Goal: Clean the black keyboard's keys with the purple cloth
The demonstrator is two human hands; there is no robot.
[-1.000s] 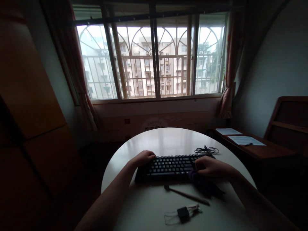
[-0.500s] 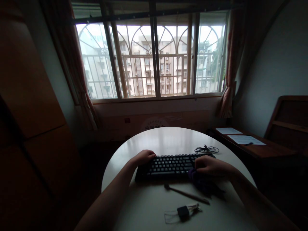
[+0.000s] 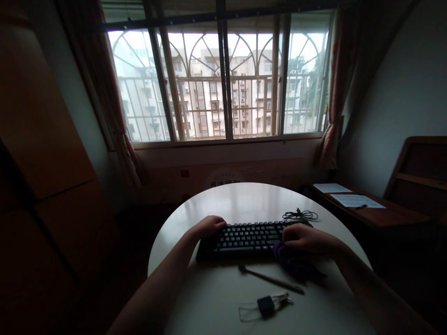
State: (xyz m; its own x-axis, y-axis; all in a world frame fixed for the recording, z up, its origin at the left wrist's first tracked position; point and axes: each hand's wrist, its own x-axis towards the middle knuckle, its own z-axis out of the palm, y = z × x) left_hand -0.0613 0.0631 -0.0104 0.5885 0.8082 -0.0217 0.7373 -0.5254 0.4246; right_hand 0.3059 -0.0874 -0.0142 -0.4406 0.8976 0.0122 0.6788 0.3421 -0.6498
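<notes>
A black keyboard (image 3: 244,238) lies across the middle of the round white table. My left hand (image 3: 210,226) grips its far left corner, the fingers curled over the edge. Toward the right end of the keys, my right hand (image 3: 304,238) is closed on a bunched purple cloth (image 3: 291,263), which hangs over the near edge onto the table. The fingertips under that hand are hidden. Nearer to me lies a thin brush (image 3: 270,279) with a small dark head. Below it rests a small black tool with wire loops (image 3: 266,306).
A coiled black cable (image 3: 300,215) lies behind the keyboard on the white table (image 3: 195,298). To the right, a low wooden table (image 3: 394,217) bears paper sheets (image 3: 356,201) and a dark pen. A barred window with curtains stands ahead, a wooden cabinet (image 3: 63,223) at left.
My right hand has shifted very slightly over the keys with the purple cloth. My left hand stays on the keyboard's corner. The view tilts down a touch.
</notes>
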